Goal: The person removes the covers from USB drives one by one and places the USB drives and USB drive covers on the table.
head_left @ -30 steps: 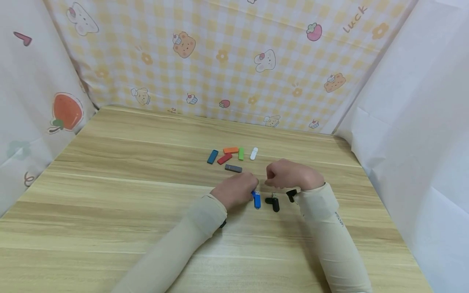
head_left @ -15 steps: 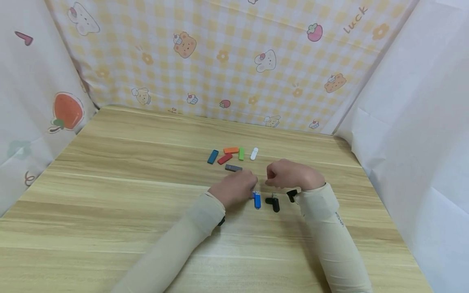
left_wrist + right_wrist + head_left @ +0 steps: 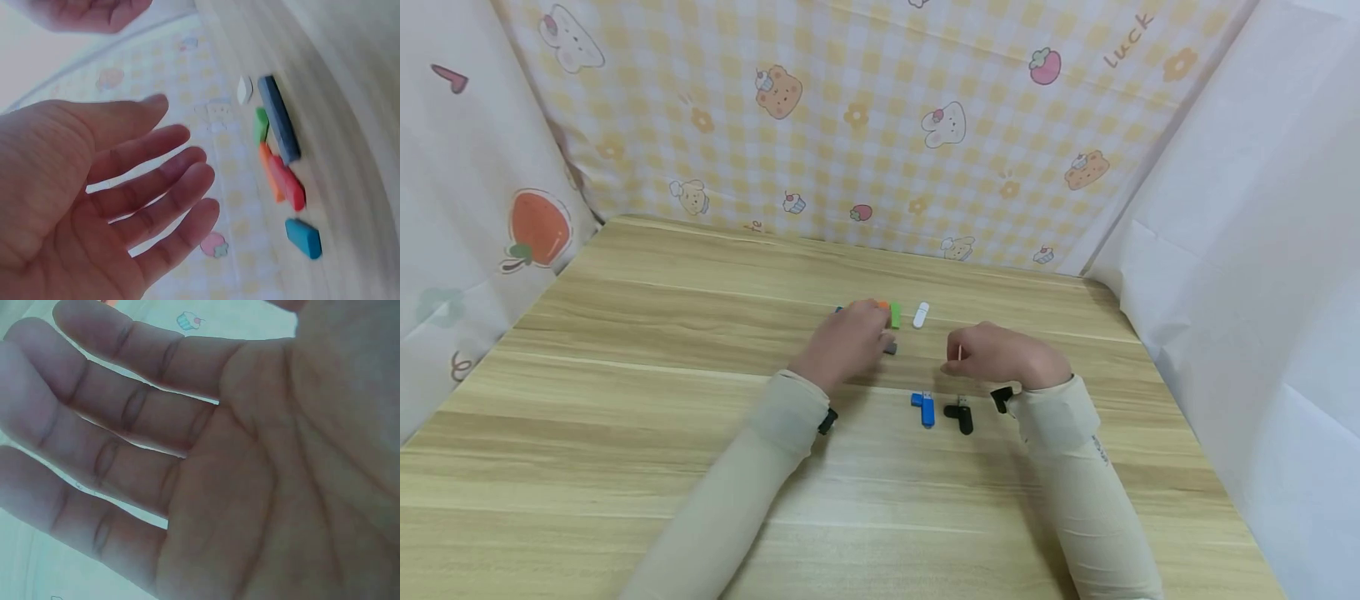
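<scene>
My left hand (image 3: 847, 343) is over the far group of USB sticks, its fingers loosely bent and holding nothing. Nearest to it lies the grey USB stick (image 3: 280, 119), partly hidden by the hand in the head view. Beyond are the red stick (image 3: 287, 182), orange stick (image 3: 270, 172), green stick (image 3: 895, 316), white stick (image 3: 921, 315) and teal stick (image 3: 304, 238). My right hand (image 3: 1000, 357) hovers to the right with relaxed, empty fingers. In front of it lie a blue USB stick (image 3: 928, 412) and a black USB stick (image 3: 966, 420), metal plugs showing.
The wooden table (image 3: 647, 333) ends at a yellow checked curtain (image 3: 850, 150) behind. White cloth (image 3: 1262, 292) hangs on the right, and another printed cloth (image 3: 467, 275) on the left. A black wrist device (image 3: 1002, 398) shows under the right cuff.
My left hand has left the blue USB stick and moved away and left, to the group of sticks. The blue stick now lies in full view. My right hand has hardly moved.
</scene>
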A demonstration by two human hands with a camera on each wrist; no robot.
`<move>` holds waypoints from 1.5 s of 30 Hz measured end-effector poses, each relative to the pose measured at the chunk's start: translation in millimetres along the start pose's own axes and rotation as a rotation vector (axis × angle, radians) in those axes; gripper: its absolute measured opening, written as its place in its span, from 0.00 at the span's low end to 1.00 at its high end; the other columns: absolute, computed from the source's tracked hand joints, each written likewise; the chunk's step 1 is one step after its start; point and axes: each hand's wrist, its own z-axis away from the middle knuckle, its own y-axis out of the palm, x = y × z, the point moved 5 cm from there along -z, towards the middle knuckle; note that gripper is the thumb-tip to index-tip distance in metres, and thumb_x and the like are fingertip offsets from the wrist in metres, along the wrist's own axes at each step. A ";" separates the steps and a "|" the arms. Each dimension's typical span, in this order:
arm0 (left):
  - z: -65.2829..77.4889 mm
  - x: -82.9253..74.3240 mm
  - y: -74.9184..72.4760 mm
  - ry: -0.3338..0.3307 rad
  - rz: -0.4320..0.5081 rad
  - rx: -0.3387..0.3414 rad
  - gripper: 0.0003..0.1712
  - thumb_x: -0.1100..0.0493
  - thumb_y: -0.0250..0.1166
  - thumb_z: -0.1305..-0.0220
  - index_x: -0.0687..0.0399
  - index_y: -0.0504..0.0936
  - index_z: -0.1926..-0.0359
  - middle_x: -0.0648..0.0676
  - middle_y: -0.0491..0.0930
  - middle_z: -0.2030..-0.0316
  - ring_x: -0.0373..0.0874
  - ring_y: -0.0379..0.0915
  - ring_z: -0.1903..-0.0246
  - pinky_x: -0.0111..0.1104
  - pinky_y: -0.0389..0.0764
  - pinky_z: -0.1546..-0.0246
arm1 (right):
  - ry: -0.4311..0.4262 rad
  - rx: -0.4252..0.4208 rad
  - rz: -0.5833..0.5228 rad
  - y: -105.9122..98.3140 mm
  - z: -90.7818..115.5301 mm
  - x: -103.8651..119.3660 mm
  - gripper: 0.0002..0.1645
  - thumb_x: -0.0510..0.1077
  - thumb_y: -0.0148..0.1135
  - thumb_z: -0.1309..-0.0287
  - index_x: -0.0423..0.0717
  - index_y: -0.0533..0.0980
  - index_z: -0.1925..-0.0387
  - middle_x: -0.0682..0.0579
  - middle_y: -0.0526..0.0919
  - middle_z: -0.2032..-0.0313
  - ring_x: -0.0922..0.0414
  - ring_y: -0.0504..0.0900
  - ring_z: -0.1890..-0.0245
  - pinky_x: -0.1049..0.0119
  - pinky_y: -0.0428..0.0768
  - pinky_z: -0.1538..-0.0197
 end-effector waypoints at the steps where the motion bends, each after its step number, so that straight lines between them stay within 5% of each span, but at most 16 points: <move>1: 0.4 2.7 -1.6 -0.005 0.002 -0.014 0.12 0.59 0.63 0.19 0.62 0.87 0.46 0.58 0.86 0.54 0.46 0.78 0.61 0.36 0.87 0.57 | 0.007 0.000 -0.004 0.2 0.3 -0.6 0.14 0.52 0.61 0.21 0.46 0.83 0.50 0.50 0.88 0.55 0.54 0.83 0.60 0.59 0.83 0.54; 10: -1.8 21.4 0.8 -0.054 0.022 0.004 0.12 0.61 0.61 0.18 0.62 0.87 0.45 0.59 0.84 0.55 0.48 0.77 0.62 0.38 0.86 0.59 | 0.015 -0.003 -0.031 -0.2 2.4 -2.1 0.15 0.52 0.62 0.21 0.46 0.82 0.49 0.49 0.88 0.56 0.54 0.82 0.61 0.61 0.82 0.57; 17: -9.1 22.1 17.9 -0.039 -0.002 0.057 0.13 0.71 0.60 0.21 0.63 0.89 0.46 0.61 0.88 0.51 0.47 0.78 0.63 0.37 0.86 0.60 | 0.015 -0.018 -0.039 0.3 3.2 -4.1 0.15 0.52 0.61 0.21 0.46 0.82 0.48 0.47 0.88 0.55 0.54 0.83 0.62 0.61 0.82 0.57; 24: -11.1 21.9 32.7 -0.033 -0.072 0.116 0.12 0.70 0.57 0.19 0.66 0.88 0.48 0.62 0.87 0.53 0.46 0.77 0.63 0.36 0.85 0.58 | 0.018 -0.019 -0.042 -0.3 2.9 -4.3 0.16 0.53 0.61 0.21 0.46 0.82 0.47 0.47 0.88 0.54 0.54 0.82 0.61 0.61 0.82 0.57; 35: -8.0 23.9 32.0 -0.063 -0.087 0.074 0.08 0.68 0.63 0.22 0.66 0.87 0.51 0.61 0.87 0.57 0.48 0.75 0.66 0.38 0.86 0.59 | -0.001 -0.018 -0.032 -1.8 2.5 -0.7 0.15 0.53 0.61 0.21 0.47 0.82 0.48 0.47 0.89 0.54 0.55 0.83 0.61 0.60 0.83 0.56; 45: -8.0 22.3 31.8 -0.057 -0.080 0.074 0.09 0.70 0.61 0.22 0.66 0.88 0.55 0.59 0.83 0.65 0.48 0.71 0.69 0.34 0.76 0.67 | 0.010 -0.013 -0.025 -0.8 0.8 -1.5 0.15 0.53 0.62 0.21 0.48 0.82 0.48 0.49 0.88 0.55 0.54 0.83 0.60 0.60 0.83 0.55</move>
